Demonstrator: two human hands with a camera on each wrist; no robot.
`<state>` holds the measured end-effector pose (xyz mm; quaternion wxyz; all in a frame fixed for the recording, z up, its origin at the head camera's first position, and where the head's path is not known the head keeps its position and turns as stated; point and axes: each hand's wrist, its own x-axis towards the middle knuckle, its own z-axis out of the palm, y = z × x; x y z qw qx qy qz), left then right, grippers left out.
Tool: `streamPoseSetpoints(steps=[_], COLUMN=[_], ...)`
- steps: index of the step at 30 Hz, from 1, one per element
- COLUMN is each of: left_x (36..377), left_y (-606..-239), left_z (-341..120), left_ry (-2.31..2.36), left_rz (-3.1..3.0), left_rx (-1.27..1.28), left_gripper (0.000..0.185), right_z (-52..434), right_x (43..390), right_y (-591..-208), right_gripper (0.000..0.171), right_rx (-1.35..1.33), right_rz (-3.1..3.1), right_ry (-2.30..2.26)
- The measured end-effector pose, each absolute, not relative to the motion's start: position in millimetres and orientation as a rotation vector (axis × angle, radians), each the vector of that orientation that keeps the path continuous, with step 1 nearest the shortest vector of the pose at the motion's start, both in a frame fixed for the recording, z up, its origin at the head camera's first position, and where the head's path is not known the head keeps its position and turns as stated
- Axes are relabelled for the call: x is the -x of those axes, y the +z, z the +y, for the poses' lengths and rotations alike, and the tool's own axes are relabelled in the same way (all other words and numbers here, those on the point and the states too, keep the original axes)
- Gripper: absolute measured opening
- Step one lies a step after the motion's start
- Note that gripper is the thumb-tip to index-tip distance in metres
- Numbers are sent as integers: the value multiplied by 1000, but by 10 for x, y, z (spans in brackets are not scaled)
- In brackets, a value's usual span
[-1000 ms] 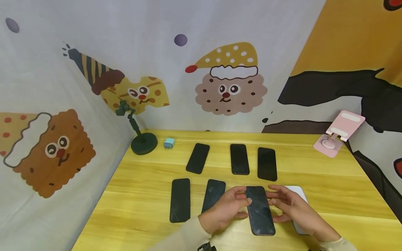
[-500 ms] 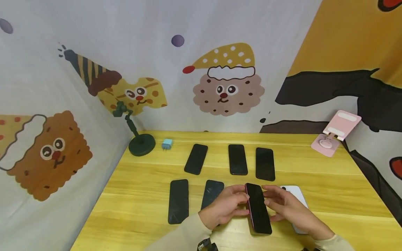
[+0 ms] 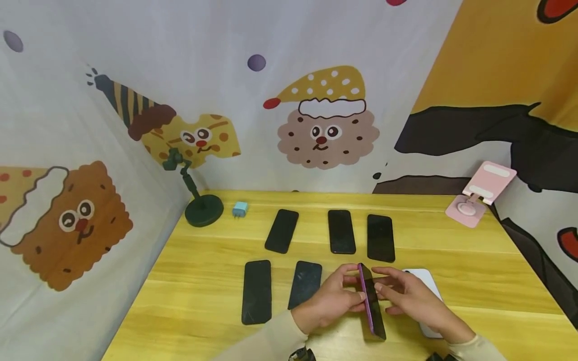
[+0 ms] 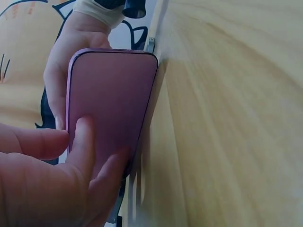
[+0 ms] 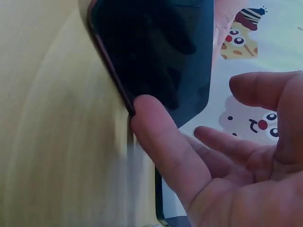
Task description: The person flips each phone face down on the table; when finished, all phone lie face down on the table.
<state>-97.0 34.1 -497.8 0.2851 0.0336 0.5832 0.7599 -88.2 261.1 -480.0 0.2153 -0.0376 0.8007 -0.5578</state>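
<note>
I have the purple phone [image 3: 371,301] tipped up on its long edge on the wooden table [image 3: 474,281], right in front of me, between my 2 hands. My left hand [image 3: 331,301] grips it from the back: in the left wrist view my fingers [image 4: 85,146] lie curled against the purple back cover [image 4: 111,101] with the thumb wrapped round beside them. My right hand [image 3: 408,296] is on the screen side, fingers mostly straight and spread; in the right wrist view 1 fingertip [image 5: 144,111] presses the lower edge of the dark screen [image 5: 161,52] where it meets the table, and the other fingers hang loose and clear of the glass.

Just right of my right hand, partly under it, a white phone [image 3: 424,281] lies flat. To the left of my left hand lie 2 black phones face up, the nearer 1 [image 3: 305,284] with a scuffed screen, the other [image 3: 256,291] further left.

Beyond them is a row of 3 more black phones: 1 angled at the left [image 3: 282,230], 1 in the middle [image 3: 341,231] and 1 at the right [image 3: 381,237].

At the back left stands a dark green stand [image 3: 202,208] with a small light blue charger [image 3: 240,209] just beside it. At the back right is a pink folding phone stand [image 3: 479,193], against the cartoon-printed backdrop [image 3: 325,120].
</note>
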Motion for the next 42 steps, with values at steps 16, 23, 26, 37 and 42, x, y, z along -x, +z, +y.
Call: streamPoseSetpoints(steps=[16,23,26,37,42], left_x=[930,944,967,1006,998], left_y=[-4918,-4920,-4932,-4980,-5011], left_z=[438,435,410,358,355], left_ry=[1746,1709,1731,1973,2035], left_rz=[1696,1756,1750,1663,1594], left_rx=[-277,-276,-255,-27,-4], left_gripper=[86,81,76,50,51], right_z=[2651,2657,2660,2660,2655], right_x=[782,799,811,814,802], right_y=[-4842,-4799,-4768,-4706,-4665], right_gripper=[75,71,71,73,72], right_rx=[178,164,152,181,187], right_rz=[2124,2103,2082,2028,2011], right_ry=[-1675,-1665,-1674,-1762,-1809])
